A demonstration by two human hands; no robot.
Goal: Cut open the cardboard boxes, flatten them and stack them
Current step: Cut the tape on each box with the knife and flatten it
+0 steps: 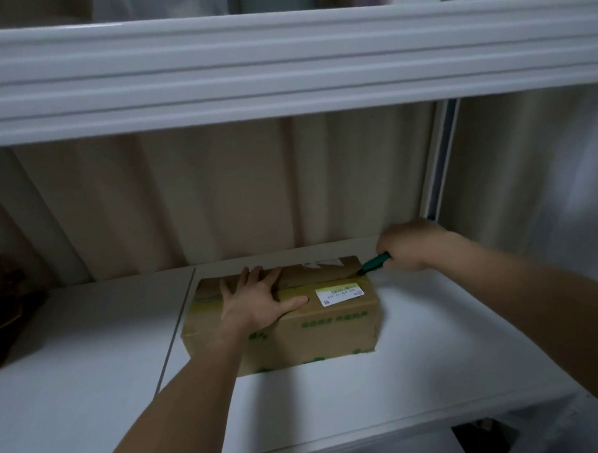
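Cardboard box (pixel 329 324) sits on the white shelf (pixel 432 340) as our left hand (pixel 259 301) presses flat, fingers spread, and our right hand (pixel 406 244) grips a green cutter (pixel 374 261) at its taped seam.

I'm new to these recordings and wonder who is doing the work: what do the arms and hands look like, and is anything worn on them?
Two bare human arms reach in from the bottom of the view. The left hand and right hand wear no gloves, and no rings, watch or sleeves show on hands or forearms. No cables or markings are visible.
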